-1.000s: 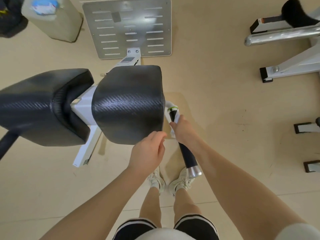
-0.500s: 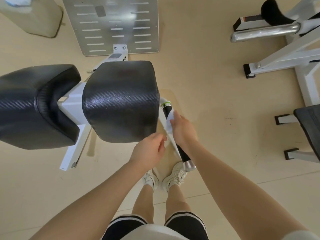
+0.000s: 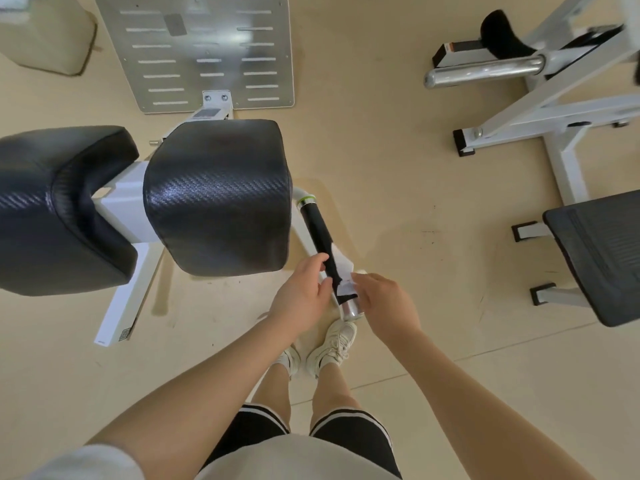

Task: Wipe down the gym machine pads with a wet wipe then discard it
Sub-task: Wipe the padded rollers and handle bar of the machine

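Two black textured pads sit on a white machine frame: one pad [image 3: 218, 195] in the middle, another pad [image 3: 59, 209] at the left. A black handle grip [image 3: 317, 226] with a chrome end sticks out to the right of the middle pad. A white wet wipe [image 3: 344, 277] is wrapped round the lower part of this grip. My right hand [image 3: 386, 303] pinches the wipe from the right. My left hand [image 3: 303, 294] curls at the grip's left side, fingertips touching the grip and the wipe.
A perforated metal footplate [image 3: 207, 50] lies on the floor beyond the pads. White machine frames with a chrome bar [image 3: 485, 72] and a black seat [image 3: 602, 251] stand at the right. A pale bin [image 3: 45, 32] is at the top left. My feet [image 3: 332, 344] are below the handle.
My right hand slid the wipe down the handle grip toward its chrome end. My left hand moved from the pad's edge over to the grip. The view shifted right.
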Demonstrator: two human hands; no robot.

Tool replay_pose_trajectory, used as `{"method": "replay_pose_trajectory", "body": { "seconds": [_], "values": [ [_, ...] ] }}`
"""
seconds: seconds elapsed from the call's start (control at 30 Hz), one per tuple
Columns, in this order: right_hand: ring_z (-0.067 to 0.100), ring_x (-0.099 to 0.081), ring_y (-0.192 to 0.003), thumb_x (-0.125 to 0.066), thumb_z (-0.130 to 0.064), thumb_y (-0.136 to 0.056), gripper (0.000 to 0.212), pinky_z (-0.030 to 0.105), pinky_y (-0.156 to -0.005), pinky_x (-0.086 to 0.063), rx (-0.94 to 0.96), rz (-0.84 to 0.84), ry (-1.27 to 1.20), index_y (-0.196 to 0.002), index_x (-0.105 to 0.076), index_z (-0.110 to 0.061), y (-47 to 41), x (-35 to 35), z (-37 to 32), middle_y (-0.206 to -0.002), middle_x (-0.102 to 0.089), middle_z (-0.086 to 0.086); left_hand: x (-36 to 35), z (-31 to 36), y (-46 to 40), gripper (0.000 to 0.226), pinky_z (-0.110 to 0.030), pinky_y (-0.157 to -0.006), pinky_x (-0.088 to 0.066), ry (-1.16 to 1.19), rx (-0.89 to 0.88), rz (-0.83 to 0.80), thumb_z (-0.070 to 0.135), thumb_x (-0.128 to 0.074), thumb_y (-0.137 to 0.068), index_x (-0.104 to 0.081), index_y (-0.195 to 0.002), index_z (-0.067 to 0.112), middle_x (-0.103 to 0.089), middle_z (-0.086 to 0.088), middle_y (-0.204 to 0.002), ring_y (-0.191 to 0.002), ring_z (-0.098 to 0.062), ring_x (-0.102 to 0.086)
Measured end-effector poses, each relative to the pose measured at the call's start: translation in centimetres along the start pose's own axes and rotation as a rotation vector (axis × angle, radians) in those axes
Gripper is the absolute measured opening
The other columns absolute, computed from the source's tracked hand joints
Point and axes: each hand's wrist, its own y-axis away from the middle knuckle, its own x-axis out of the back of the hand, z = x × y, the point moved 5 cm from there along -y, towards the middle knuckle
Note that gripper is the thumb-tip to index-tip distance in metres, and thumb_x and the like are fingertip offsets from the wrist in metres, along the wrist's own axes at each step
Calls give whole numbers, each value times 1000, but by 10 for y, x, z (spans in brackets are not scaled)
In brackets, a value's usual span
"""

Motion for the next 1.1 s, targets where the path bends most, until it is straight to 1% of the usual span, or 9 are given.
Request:
{"method": "replay_pose_trajectory", "body": {
  "seconds": [0.1, 0.2, 0.27, 0.33, 0.5, 0.67, 0.83, 0.97, 1.1],
  "values": [
    [17, -62, -83, -53, -6, -90, 26, 28, -68, -48, 72, 203, -287, -112, -66, -10, 3, 10, -5, -107, -66, 5, 8, 12, -2, 34, -16, -80, -41, 189, -29, 116, 27, -43, -96, -44, -127, 14, -52, -2, -120, -95, -11, -51],
    [-2, -59, -80, -55, -3, -88, 24, 11, -73, -44, 41, 165, -651, -103, -71, -13, -4, 15, -7, -98, -68, 0, 19, 11, -7, 26, -11, -70, -44, 562, 106, 197, 30, -43, -96, -46, -117, 14, -56, 1, -99, -90, -12, -58],
    [10, -63, -83, -55, -4, -87, 22, 20, -77, -48, -15, 50, -995, -94, -73, -14, -7, 21, -10, -90, -71, 3, 20, 6, -10, 24, -17, -64, -51, 1026, 304, 132, 33, -41, -97, -54, -109, 16, -63, 1, -91, -82, -10, -63],
    [15, -65, -78, -55, -5, -82, 22, 22, -74, -50, -25, 14, -1243, -83, -75, -14, -10, 30, -11, -80, -72, 2, 21, 4, -13, 24, -23, -67, -53, 1199, 355, 40, 30, -44, -96, -59, -104, 13, -67, -3, -93, -80, -11, -65],
    [14, -65, -68, -43, -1, -92, 38, 25, -65, -53, -108, -62, -1470, -73, -73, -15, -21, 39, -9, -74, -70, 0, 27, 4, -12, 20, -25, -68, -56, 1191, 343, -89, 29, -49, -93, -63, -98, 15, -70, -2, -89, -78, -12, -67],
    [11, -59, -65, -42, -9, -96, 25, 23, -59, -48, -122, -33, -1273, -86, -64, -17, -30, 40, -18, -75, -63, -2, 36, 9, -13, 33, -25, -77, -48, 715, 171, 142, 13, -68, -82, -47, -104, 25, -59, -4, -99, -84, -14, -57],
    [15, -51, -72, -38, -14, -98, 25, 26, -63, -41, -179, -24, -1067, -78, -52, -18, -37, 33, -27, -78, -54, 0, 25, 19, -9, 7, -29, -79, -48, 903, 284, 90, 18, -57, -89, -53, -84, 18, -56, -5, -95, -84, -14, -56],
    [21, -53, -84, -39, -16, -99, 16, 30, -72, -44, -196, -85, -1180, -88, -51, -13, -37, 26, -26, -94, -55, 11, 23, 18, -10, 14, -14, -69, -40, 750, 289, 107, 28, -62, -86, -58, -85, 15, -56, 5, -87, -81, -4, -51],
    [21, -56, -82, -37, -16, -100, 16, 24, -67, -49, -148, -225, -1304, -105, -48, -6, -32, 23, -29, -96, -57, 13, 21, 8, -9, 17, -21, -71, -43, 720, 276, 84, 20, -62, -87, -60, -87, 3, -59, -5, -87, -80, -15, -53]
  ]
}}
